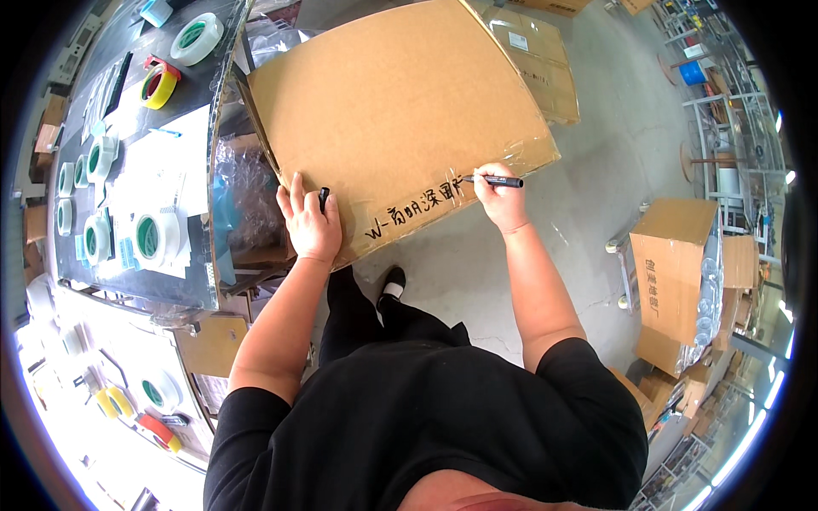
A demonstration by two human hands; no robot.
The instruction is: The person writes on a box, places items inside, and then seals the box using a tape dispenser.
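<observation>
In front of me is a large brown cardboard box (392, 94), its broad face turned up. Black handwriting runs along the edge of that face nearest me. My right hand (501, 200) is closed around a black marker (504, 180), its tip at the right end of the writing. Left of the writing, my left hand (313, 226) rests on the cardboard with its longer fingers spread. A black marker cap (324, 199) is pinched beside its thumb.
A dark workbench (200, 285) at the left carries several tape rolls (149, 238), a yellow tape roll (159, 88) and papers. Another carton (545, 72) lies beyond the box. A taped carton (673, 272) stands at the right, near metal racks (724, 111).
</observation>
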